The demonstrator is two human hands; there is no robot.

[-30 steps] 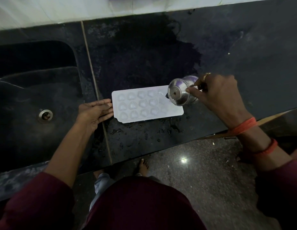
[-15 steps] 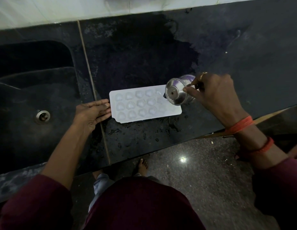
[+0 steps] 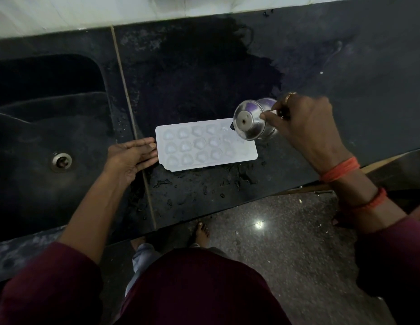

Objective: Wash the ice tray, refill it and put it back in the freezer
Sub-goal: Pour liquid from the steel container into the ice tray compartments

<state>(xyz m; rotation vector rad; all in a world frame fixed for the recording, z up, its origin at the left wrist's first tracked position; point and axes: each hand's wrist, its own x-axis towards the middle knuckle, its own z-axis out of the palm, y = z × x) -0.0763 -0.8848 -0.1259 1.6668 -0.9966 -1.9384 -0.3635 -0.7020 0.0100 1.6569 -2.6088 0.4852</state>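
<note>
- Evidently, right hand [image 3: 305,127] is gripping the steel cup [image 3: 250,121], holding it tilted over the ice tray [image 3: 204,146] (overflow is threatening).
- Left hand [image 3: 129,158], fingers pressed together, is merely touching its left end; sliding possible.

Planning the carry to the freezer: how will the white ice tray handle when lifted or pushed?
The ice tray looks thin and flat, so it is likely light and may flex if lifted by one end. Its shallow cavities would probably spill on a tilt. The counter is wet, so it may slide; the left hand braces its end.
</note>
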